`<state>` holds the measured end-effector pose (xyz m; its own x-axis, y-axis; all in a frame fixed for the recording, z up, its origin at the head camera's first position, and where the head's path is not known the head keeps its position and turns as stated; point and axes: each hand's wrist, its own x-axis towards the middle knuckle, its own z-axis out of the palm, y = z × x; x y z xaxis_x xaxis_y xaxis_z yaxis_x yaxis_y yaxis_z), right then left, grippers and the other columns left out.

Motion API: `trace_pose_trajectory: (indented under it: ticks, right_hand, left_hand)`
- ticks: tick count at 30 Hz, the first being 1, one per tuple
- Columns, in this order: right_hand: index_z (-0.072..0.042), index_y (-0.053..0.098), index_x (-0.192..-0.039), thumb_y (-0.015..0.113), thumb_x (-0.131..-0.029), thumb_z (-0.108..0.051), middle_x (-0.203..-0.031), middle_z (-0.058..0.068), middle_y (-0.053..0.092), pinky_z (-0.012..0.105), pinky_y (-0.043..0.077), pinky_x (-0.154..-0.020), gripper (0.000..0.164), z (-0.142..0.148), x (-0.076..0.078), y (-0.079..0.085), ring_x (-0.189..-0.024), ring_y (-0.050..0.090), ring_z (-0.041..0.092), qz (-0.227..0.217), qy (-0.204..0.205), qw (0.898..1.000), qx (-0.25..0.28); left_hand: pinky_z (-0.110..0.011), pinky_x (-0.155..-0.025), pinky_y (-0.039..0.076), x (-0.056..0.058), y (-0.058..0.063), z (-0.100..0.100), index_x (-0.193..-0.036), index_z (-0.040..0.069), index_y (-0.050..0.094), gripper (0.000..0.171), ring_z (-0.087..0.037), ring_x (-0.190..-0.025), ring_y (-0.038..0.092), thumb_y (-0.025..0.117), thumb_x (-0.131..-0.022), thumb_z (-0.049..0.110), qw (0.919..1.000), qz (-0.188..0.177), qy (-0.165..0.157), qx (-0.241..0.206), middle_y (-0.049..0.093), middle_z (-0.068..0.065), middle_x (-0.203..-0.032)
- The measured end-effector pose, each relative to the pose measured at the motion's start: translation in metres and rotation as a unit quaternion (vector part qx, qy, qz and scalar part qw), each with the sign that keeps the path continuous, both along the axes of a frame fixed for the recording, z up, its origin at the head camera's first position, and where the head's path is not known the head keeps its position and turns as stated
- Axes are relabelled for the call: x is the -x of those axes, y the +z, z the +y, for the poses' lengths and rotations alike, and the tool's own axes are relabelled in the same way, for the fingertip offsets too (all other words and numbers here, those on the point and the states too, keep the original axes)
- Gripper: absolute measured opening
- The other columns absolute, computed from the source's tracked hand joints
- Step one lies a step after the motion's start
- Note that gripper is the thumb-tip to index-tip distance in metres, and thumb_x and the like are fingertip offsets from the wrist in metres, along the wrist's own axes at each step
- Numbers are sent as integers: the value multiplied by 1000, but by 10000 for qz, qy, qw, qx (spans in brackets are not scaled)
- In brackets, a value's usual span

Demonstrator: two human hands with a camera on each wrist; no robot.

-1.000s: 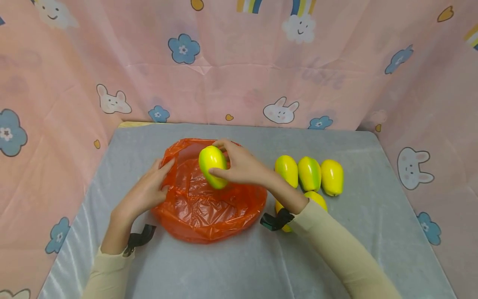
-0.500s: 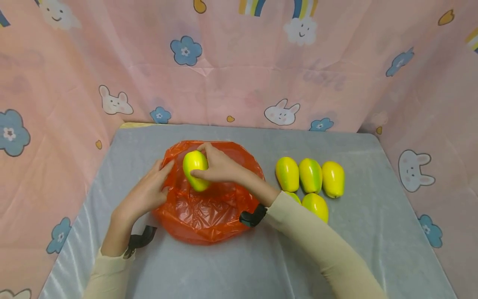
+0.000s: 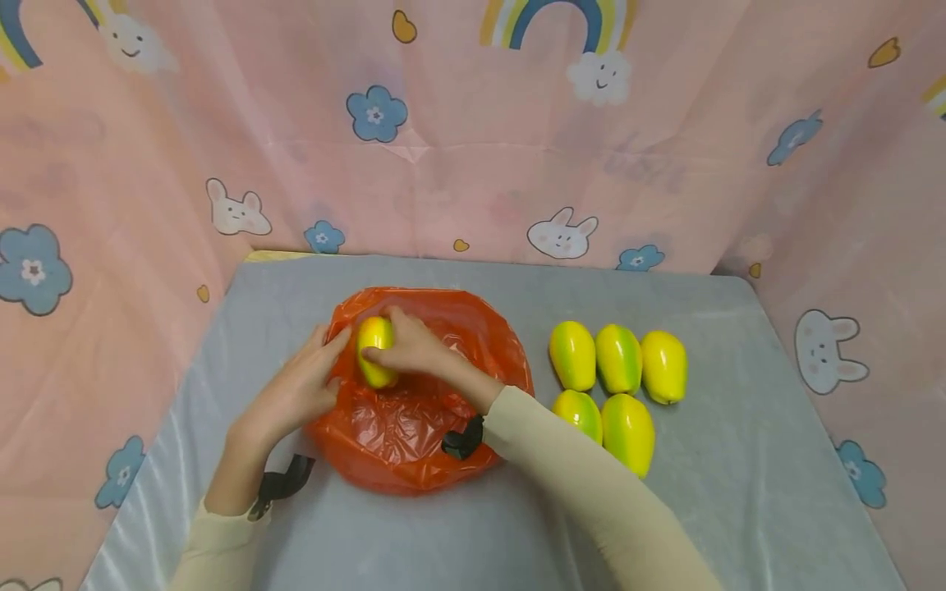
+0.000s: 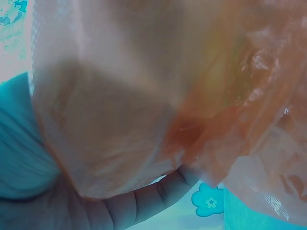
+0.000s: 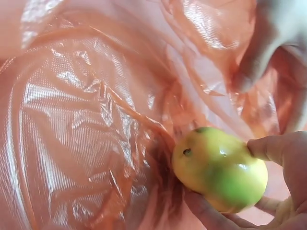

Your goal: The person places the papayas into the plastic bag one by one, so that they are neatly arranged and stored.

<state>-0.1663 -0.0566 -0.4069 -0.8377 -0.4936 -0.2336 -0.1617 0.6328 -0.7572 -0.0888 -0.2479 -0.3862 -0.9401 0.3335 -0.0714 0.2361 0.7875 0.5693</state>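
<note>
A yellow-green mango (image 3: 375, 365) is in my right hand (image 3: 415, 345), thumb on the near side and fingers on the far side. They are within the mouth of a red plastic bag (image 3: 399, 469), near its left wall. In the right wrist view the mango (image 5: 218, 170) shows its stem end, with crinkled film close beside it. My left hand (image 3: 299, 390) holds the bag's left rim between thumb and fingers. Thin film (image 4: 105, 143) covers much of the left wrist view, with a finger (image 4: 148, 203) curving below it.
Several more mangoes stand right of the bag: three in a back row (image 3: 619, 359) and two in front (image 3: 628, 433), close to the right sleeve (image 3: 584, 476). Grey cloth (image 3: 739, 460) covers the table. A pink printed curtain (image 3: 458, 180) hangs behind and along both sides.
My right hand has carried the mango leftward and down into the bag, toward the left hand. The left hand stays at the rim. The view has tilted slightly upward.
</note>
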Motion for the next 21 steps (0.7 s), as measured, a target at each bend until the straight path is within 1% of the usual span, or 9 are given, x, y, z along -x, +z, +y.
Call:
trace_pose_trajectory:
  ticks: [6,13,17,19,21]
  right_hand:
    - [-8,50,-149,74,-96,-34,-127,13,68,26,58,-77,64,-8,0,-8,-99,65,22,121,-91,9998,-161]
    - [-6,51,-149,73,-95,-36,-126,12,69,25,60,-78,65,-12,4,-13,-98,67,22,359,-140,9991,-157]
    - [-5,48,-151,74,-95,-37,-128,13,68,26,59,-79,70,-10,3,-14,-99,65,21,304,-201,9991,-216]
    - [-5,46,-153,74,-95,-38,-129,14,67,27,59,-80,72,-8,1,-14,-100,65,22,259,-213,9991,-251]
    - [-5,45,-155,73,-96,-39,-131,15,66,28,60,-81,74,-7,-1,-14,-101,64,22,209,-207,9992,-261]
  left_hand:
    - [-65,-113,48,-2,2,3,-159,-10,36,78,-45,-135,51,62,-86,-15,9999,71,-45,89,40,-32,-158]
    - [-65,-114,47,-2,3,3,-160,-9,35,79,-45,-137,50,63,-86,-15,9999,92,1,115,39,-32,-159]
    - [-65,-114,47,-1,3,4,-160,-9,35,79,-45,-137,50,63,-86,-15,9999,107,-54,121,39,-31,-160]
    - [-65,-114,48,-2,3,4,-159,-11,36,78,-46,-136,51,63,-86,-15,9998,145,-64,149,40,-32,-158]
    - [-66,-114,48,-3,3,4,-159,-11,36,77,-48,-138,51,63,-87,-14,9998,131,-44,171,39,-34,-159]
